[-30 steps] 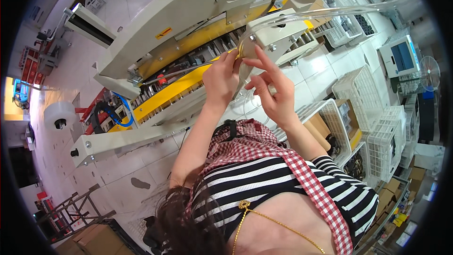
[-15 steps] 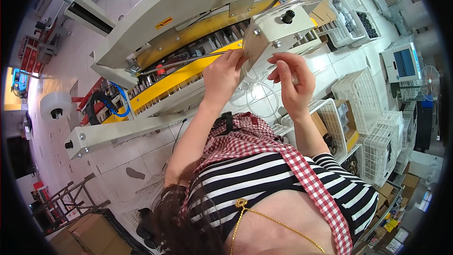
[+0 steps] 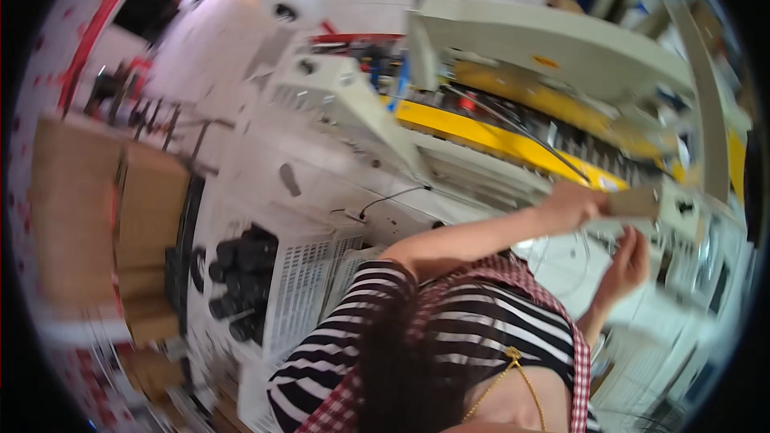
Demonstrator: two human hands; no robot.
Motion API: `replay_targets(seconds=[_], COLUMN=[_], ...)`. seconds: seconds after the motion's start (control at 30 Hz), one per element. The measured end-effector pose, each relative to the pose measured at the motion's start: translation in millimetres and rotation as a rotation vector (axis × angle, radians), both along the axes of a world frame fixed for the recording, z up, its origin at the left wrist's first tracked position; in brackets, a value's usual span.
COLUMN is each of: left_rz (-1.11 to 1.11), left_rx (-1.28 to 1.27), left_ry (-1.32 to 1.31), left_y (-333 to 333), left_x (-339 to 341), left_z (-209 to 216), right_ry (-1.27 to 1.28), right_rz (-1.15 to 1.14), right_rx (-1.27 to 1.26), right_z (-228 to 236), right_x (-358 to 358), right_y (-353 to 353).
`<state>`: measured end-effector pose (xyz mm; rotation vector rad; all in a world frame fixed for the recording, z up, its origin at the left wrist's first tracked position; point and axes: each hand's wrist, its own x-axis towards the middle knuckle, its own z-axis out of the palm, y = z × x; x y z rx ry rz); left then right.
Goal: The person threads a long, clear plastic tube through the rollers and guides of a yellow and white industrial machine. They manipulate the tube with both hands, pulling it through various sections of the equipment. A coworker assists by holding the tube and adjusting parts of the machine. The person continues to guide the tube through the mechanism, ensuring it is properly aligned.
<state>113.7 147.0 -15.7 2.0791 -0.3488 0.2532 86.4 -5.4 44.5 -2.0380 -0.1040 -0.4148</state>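
Note:
My left hand (image 3: 573, 207) is closed, its bent fingers against the pale end block (image 3: 682, 212) of a machine arm. What they grip is too blurred to make out. Just right of it and lower, my right hand (image 3: 627, 266) is raised with fingers drawn together at the tips; nothing I can name shows between them. A loop of clear plastic strip (image 3: 587, 256) hangs below and between the hands. Beyond them runs the machine's yellow bar (image 3: 497, 136), with a thin metal rod (image 3: 533, 135) slanting across it toward my left hand.
To my left stand a white plastic crate (image 3: 301, 293) and several black rolls (image 3: 245, 277). Cardboard boxes (image 3: 76, 216) lie farther left. A pale machine leg (image 3: 365, 108) juts over the tiled floor, near a thin black cable (image 3: 389, 199).
The view has swung left, so the machine and both hands now appear farther right and lower. My hands stay near the end block; the crate and black rolls have come into view.

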Motion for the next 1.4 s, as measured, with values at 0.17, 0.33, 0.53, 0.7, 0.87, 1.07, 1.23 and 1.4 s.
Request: replay_targets(seconds=[0.17, 0.33, 0.53, 0.7, 0.87, 1.07, 1.23, 1.4], left_rz=[0.044, 0.110, 0.191, 0.255, 0.267, 0.292, 0.285, 0.265], left_rx=[0.174, 0.142, 0.096, 0.063, 0.084, -0.118, -0.275, -0.161], left_ry=[-0.112, -0.079, -0.156, -0.198, -0.210, 0.194, 0.220, 0.273], left_y=[-3.8, -9.3, -11.9, -19.0, -19.0, -28.5, -26.4, -35.1], left_x=[-11.7, -14.0, -21.5, -24.7, -26.0, -24.8, -34.0, -35.7], left_z=[8.2, 5.0, 4.6, -0.4, -5.2, -16.7, -14.9, -50.9], right_ry=[-0.252, -0.308, -0.300, -0.206, -0.123, 0.036, 0.002, 0.017], right_rz=[-0.051, -0.070, 0.003, 0.097, 0.222, 0.281, 0.306, 0.350], right_rx=[0.113, 0.003, 0.061, 0.039, -0.076, -0.097, -0.029, -0.081], right_z=[38.0, 68.1, 74.9, 79.1, 80.6, 84.0, 88.3, 99.6], right_x=[-3.0, 10.9, 29.3, 37.3, 50.6, 62.0, 59.0, 58.1], right_y=[-5.6, 2.6, 2.5, -7.6, -30.9, -33.8, -20.2, -21.2])
